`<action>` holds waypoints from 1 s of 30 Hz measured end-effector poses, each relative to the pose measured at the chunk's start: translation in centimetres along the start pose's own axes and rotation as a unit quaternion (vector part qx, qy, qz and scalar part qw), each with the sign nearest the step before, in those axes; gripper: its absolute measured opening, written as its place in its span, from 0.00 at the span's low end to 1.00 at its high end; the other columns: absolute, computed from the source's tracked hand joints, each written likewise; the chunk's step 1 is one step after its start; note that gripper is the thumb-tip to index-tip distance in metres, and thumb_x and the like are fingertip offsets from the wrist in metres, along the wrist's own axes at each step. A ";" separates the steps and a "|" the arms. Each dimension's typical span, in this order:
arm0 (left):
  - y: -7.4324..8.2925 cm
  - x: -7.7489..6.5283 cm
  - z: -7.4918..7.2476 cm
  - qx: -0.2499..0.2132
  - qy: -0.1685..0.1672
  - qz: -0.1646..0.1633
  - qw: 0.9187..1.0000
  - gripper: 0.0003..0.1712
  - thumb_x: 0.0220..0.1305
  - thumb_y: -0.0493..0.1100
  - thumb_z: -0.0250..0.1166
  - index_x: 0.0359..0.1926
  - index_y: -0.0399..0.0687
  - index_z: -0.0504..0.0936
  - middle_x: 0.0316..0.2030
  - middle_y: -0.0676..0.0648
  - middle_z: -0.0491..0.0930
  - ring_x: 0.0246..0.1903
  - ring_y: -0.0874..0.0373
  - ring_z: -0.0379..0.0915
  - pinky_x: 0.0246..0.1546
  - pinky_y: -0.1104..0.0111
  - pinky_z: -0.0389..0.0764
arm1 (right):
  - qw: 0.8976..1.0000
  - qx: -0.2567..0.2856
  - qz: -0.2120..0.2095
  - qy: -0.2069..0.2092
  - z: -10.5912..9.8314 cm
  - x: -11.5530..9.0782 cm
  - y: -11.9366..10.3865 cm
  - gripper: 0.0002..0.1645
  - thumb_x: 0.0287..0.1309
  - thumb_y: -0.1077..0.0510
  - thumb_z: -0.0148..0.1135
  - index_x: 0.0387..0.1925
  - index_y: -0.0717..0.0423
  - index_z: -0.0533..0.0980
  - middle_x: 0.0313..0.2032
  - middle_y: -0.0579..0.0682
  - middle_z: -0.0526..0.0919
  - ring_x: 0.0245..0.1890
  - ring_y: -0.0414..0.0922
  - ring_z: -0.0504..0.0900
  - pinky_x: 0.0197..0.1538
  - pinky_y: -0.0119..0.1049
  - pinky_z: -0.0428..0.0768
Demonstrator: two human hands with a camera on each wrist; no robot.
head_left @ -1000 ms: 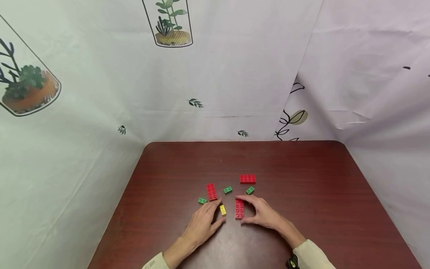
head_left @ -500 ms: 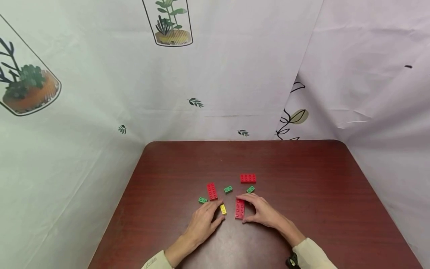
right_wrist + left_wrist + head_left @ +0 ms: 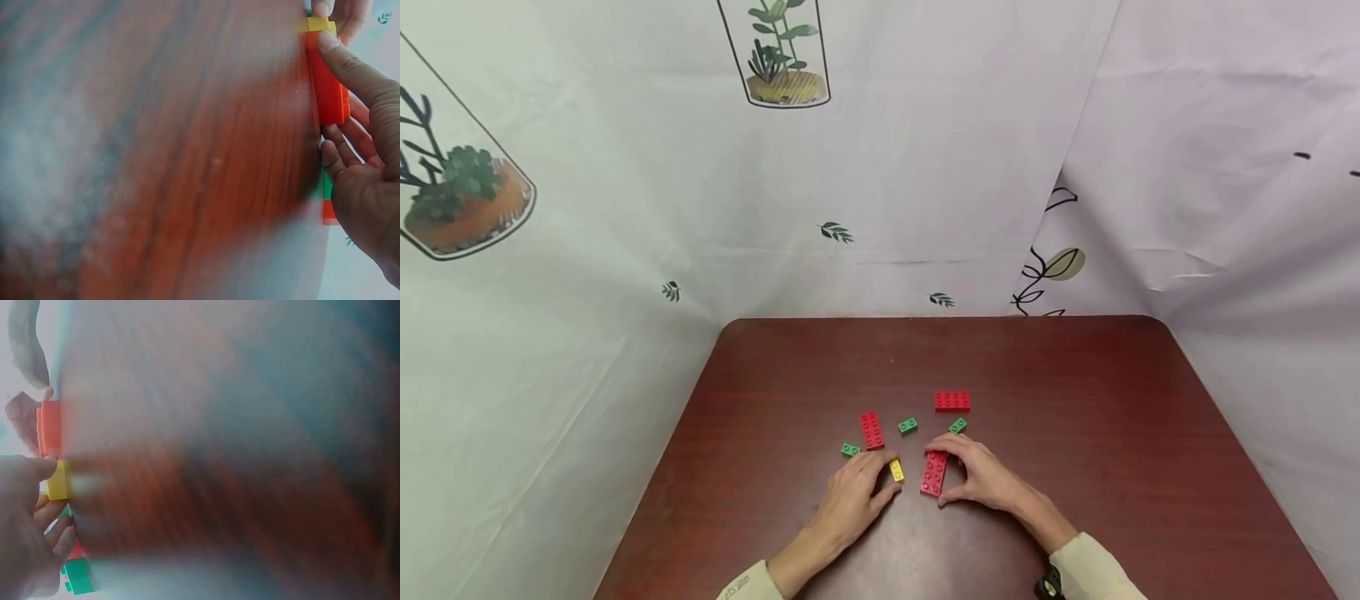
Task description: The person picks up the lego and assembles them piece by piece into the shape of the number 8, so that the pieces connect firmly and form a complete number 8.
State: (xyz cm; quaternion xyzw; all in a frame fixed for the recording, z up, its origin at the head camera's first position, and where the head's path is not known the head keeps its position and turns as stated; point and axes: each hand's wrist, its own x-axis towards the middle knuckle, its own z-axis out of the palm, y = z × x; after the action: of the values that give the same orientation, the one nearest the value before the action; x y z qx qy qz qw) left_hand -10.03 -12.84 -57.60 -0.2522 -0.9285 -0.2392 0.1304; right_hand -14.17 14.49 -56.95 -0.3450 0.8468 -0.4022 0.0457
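Note:
My left hand (image 3: 850,496) rests low over the table and pinches a small yellow brick (image 3: 897,471) between thumb and fingers. The left wrist view shows that yellow brick (image 3: 57,481) end-on between the thumb and fingertips. To the right, my right hand (image 3: 988,477) holds a long red studded brick (image 3: 933,473) by its two ends, thumb at the near end and fingers at the far end. In the right wrist view the thumb lies along one end of the red brick (image 3: 326,78). The red brick stands slightly slanted, a short gap from the yellow one.
Two more red bricks lie farther back, one at the left (image 3: 871,431) and one at the right (image 3: 952,402). Small green bricks sit among them: one at centre (image 3: 907,426), one by the right fingers (image 3: 957,426), one beside the left hand (image 3: 850,449). All are on a brown table (image 3: 775,367).
The red brick in my right hand has turned slightly, its near end swinging left, with the thumb following. My left hand and the yellow brick stay nearly in place.

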 end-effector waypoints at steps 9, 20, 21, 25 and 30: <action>0.0 0.0 0.0 0.000 0.013 0.006 1.000 0.25 0.62 0.49 0.81 0.58 0.52 0.86 0.51 0.52 0.87 0.52 0.57 0.83 0.46 0.57 0.87 | 0.999 0.027 0.021 0.004 -0.1 -0.3 0.3 0.40 0.48 0.54 0.88 0.63 0.57 0.81 0.59 0.50 0.84 0.60 0.48 0.81 0.59 0.44 0.81; -0.3 0.1 0.2 -0.013 0.014 -0.004 1.000 0.25 0.61 0.50 0.81 0.57 0.54 0.86 0.51 0.53 0.87 0.53 0.57 0.82 0.48 0.57 0.86 | 0.999 0.030 0.003 0.024 -0.2 -0.6 0.6 0.30 0.53 0.60 0.84 0.57 0.57 0.83 0.51 0.49 0.86 0.41 0.42 0.80 0.43 0.34 0.80; -0.3 0.1 0.2 -0.015 0.013 -0.005 1.000 0.25 0.61 0.50 0.81 0.57 0.54 0.86 0.51 0.53 0.87 0.53 0.57 0.82 0.48 0.57 0.86 | 0.999 0.031 0.003 0.027 -0.3 -0.6 0.6 0.29 0.53 0.61 0.84 0.57 0.57 0.83 0.49 0.49 0.86 0.41 0.43 0.80 0.43 0.34 0.80; -0.2 0.2 0.1 -0.028 0.012 -0.008 1.000 0.25 0.60 0.48 0.82 0.57 0.52 0.86 0.51 0.53 0.88 0.52 0.57 0.83 0.48 0.56 0.86 | 0.999 0.038 0.014 0.030 -0.5 -0.8 0.4 0.27 0.54 0.61 0.84 0.56 0.57 0.84 0.47 0.47 0.87 0.40 0.43 0.81 0.43 0.35 0.80; 0.1 0.2 0.0 -0.058 -0.002 -0.024 0.998 0.24 0.60 0.45 0.82 0.57 0.50 0.86 0.51 0.53 0.87 0.52 0.56 0.83 0.50 0.55 0.85 | 0.999 0.033 0.020 0.029 -0.5 -0.9 0.2 0.26 0.55 0.61 0.83 0.55 0.56 0.85 0.46 0.46 0.87 0.40 0.42 0.81 0.43 0.35 0.81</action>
State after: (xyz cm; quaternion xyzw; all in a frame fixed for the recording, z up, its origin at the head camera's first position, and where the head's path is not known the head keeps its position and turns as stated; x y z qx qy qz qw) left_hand -10.12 -12.72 -57.47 -0.2373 -0.9191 -0.2955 0.1079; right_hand -13.81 15.50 -56.95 -0.3140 0.8410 -0.4388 0.0402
